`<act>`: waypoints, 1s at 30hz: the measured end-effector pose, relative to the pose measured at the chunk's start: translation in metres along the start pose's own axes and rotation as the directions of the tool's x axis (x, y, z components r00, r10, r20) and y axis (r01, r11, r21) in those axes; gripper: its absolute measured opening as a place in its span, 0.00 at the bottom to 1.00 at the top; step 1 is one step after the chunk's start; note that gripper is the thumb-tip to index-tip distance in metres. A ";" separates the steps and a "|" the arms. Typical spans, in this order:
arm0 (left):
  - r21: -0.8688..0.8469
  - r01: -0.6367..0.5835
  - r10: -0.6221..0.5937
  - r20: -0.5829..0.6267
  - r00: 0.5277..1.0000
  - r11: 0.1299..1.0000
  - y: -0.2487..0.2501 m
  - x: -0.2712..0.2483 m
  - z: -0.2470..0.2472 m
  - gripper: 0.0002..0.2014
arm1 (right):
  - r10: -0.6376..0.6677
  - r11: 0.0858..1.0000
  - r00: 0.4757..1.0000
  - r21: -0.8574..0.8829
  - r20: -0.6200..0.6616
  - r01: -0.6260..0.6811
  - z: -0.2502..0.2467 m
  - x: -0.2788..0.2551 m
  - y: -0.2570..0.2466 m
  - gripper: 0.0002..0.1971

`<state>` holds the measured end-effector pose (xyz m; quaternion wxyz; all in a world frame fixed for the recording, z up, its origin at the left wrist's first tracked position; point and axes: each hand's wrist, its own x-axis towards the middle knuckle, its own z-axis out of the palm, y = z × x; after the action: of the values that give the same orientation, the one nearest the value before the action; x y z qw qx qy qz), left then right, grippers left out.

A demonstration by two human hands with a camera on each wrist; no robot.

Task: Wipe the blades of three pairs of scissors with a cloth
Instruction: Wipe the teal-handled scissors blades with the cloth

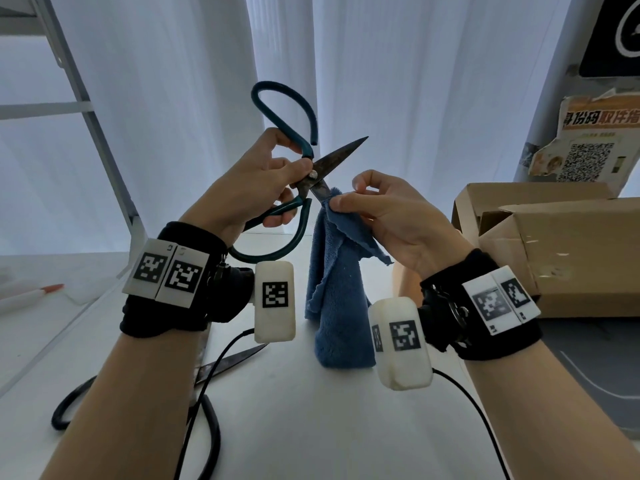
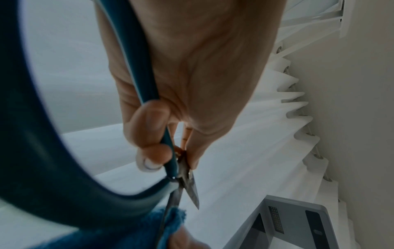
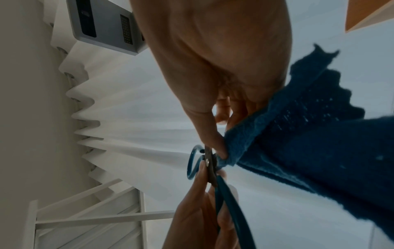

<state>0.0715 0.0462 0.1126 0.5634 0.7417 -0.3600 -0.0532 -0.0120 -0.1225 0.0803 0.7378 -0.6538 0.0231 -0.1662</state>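
My left hand (image 1: 273, 181) grips a pair of teal-handled scissors (image 1: 304, 157) near the pivot, held up over the table with the blades spread apart. One worn blade (image 1: 341, 152) points up and to the right. My right hand (image 1: 349, 199) pinches a blue cloth (image 1: 341, 282) round the lower blade, which is mostly hidden in the folds. The cloth hangs down to the tabletop. In the left wrist view the teal handle (image 2: 149, 87) runs under my left fingers (image 2: 149, 128) and the cloth (image 2: 168, 224) wraps the blade. In the right wrist view the cloth (image 3: 309, 151) is bunched at the scissors' pivot (image 3: 208, 161).
A second pair of scissors with black handles (image 1: 211, 431) lies on the white table (image 1: 311, 427) at the lower left, its blade (image 1: 232, 358) partly under my left forearm. An open cardboard box (image 1: 554, 244) stands at the right. A white rack frame (image 1: 104, 157) rises at the left.
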 end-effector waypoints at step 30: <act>0.060 -0.018 0.013 0.088 0.996 0.998 -0.003 0.001 0.008 0.11 | 0.029 0.995 0.999 -0.100 0.025 -0.026 0.006 0.001 0.007 0.15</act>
<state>0.0697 0.0400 0.1079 0.5247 0.7525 -0.3916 -0.0706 -0.0077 -0.1163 0.0749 0.7068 -0.6915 0.0307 -0.1459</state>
